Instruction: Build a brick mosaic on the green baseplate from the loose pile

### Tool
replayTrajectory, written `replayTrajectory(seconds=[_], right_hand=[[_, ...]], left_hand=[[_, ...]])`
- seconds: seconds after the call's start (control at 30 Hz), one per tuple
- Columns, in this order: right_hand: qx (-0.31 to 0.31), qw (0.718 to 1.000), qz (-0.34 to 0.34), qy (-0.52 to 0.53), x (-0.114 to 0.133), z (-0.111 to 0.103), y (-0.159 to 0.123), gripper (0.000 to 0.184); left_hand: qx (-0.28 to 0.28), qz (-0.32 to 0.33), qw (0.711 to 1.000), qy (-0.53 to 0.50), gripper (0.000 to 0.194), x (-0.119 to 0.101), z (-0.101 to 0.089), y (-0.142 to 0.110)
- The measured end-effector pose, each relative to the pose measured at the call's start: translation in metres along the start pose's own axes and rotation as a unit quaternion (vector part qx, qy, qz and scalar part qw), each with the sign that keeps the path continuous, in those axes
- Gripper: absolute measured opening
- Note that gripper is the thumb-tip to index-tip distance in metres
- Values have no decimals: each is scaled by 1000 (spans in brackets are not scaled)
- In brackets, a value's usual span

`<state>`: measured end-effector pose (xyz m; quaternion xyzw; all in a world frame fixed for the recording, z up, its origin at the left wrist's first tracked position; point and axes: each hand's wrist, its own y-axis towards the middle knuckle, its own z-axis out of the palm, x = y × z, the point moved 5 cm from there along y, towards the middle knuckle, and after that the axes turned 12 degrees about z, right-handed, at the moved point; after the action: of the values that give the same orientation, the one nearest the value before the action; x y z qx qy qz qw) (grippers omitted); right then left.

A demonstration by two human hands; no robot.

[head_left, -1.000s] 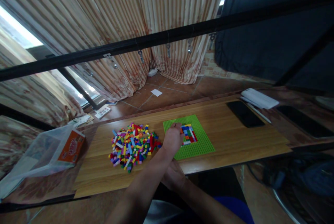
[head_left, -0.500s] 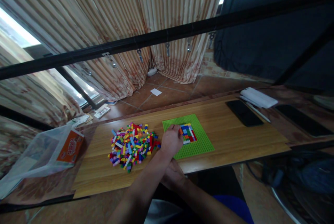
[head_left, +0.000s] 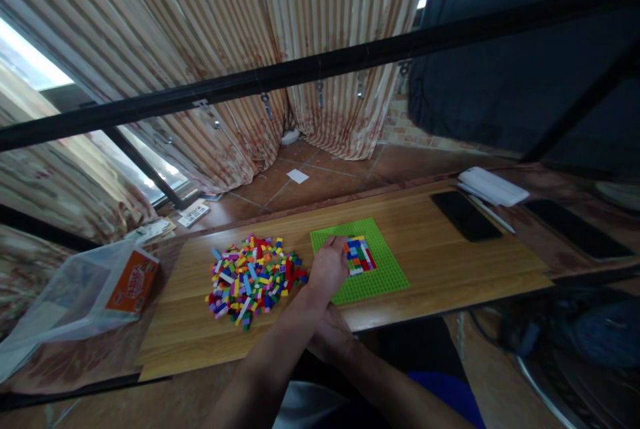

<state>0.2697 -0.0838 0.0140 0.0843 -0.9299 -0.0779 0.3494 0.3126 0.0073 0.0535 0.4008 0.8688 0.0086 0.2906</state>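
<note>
My left hand [head_left: 329, 265] reaches over the left part of a green studded baseplate [head_left: 385, 262]. Its fingers are pinched at the left edge of a flat patch of toy bricks [head_left: 361, 257] in blue, red, white, green and yellow. A bit of orange brick shows at the fingertips, mostly covered by them. Under the left wrist, at the table's front edge, rests my right hand [head_left: 333, 337]. The left forearm hides its fingers, so what it holds cannot be seen. Left of the baseplate lies a loose heap of mixed toy bricks [head_left: 253, 279].
A wooden board [head_left: 430, 276] bears the bricks and baseplate. On its right lie a black phone [head_left: 466, 216], a white pen-like stick [head_left: 493, 214] and a white case [head_left: 494, 186]. Another dark slab [head_left: 580, 229] is farther right. A clear plastic bin [head_left: 85, 292] stands at left.
My left fingers have shifted slightly at the patch's left edge, and less orange brick shows at their tips. My right hand stays in place. The view has moved very slightly.
</note>
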Motion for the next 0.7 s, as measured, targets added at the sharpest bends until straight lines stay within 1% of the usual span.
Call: replayTrajectory(seconds=[0.17, 0.27, 0.33, 0.4, 0.5, 0.6, 0.7], right_hand=[[17, 1000, 5, -17, -2, 2, 2, 21], [25, 999, -4, -23, -3, 4, 2, 20], [21, 999, -12, -24, -4, 8, 0, 19], [11, 999, -17, -32, -5, 12, -2, 19], [-6, 999, 2, -40, -8, 17, -6, 17], [-2, 1000, 10, -30, -7, 18, -7, 17], [13, 1000, 0, -25, -6, 17, -7, 20]], left_hand=[[-19, -28, 999, -22, 47, 2, -1, -2], [-37, -39, 999, -3, 48, 1, -4, -3], [-36, -30, 999, 26, 48, -1, -6, -5], [-19, 0, 998, 59, 48, -6, -6, -8], [25, 49, 993, 106, 57, -12, -2, -12], [56, 62, 985, 149, 65, -13, 3, -16], [65, 71, 979, 179, 66, -14, 5, -17]])
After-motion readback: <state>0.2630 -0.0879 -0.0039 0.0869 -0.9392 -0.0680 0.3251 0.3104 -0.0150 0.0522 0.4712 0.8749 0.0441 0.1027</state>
